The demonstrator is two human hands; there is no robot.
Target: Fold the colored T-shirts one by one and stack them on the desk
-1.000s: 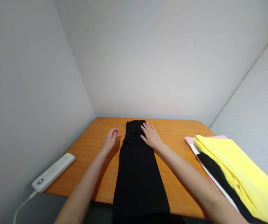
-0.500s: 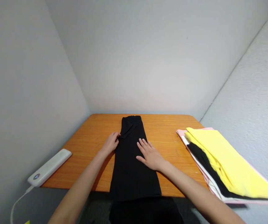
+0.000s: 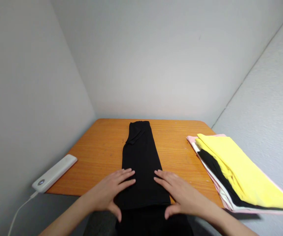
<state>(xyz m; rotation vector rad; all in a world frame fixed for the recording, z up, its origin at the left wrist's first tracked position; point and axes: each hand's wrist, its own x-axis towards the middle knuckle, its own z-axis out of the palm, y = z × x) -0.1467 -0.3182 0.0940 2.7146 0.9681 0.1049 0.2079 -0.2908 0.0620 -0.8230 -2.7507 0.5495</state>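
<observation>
A long, narrow folded black garment [image 3: 141,157] lies lengthwise down the middle of an orange wooden table [image 3: 102,150] and hangs over the near edge. My left hand [image 3: 110,193] lies flat on its near left side, fingers stretched out and thumb over the table edge. My right hand [image 3: 178,193] rests flat on the near right side in the same way. Both hands are open and hold nothing.
A stack of folded clothes [image 3: 235,170], yellow on top with black, white and pink below, sits at the right edge. A white power bank [image 3: 55,172] with a cable lies at the table's left corner. Grey walls close in on three sides.
Both hands slid back along the black garment from its far end toward the near table edge, ending flat on either side of it.
</observation>
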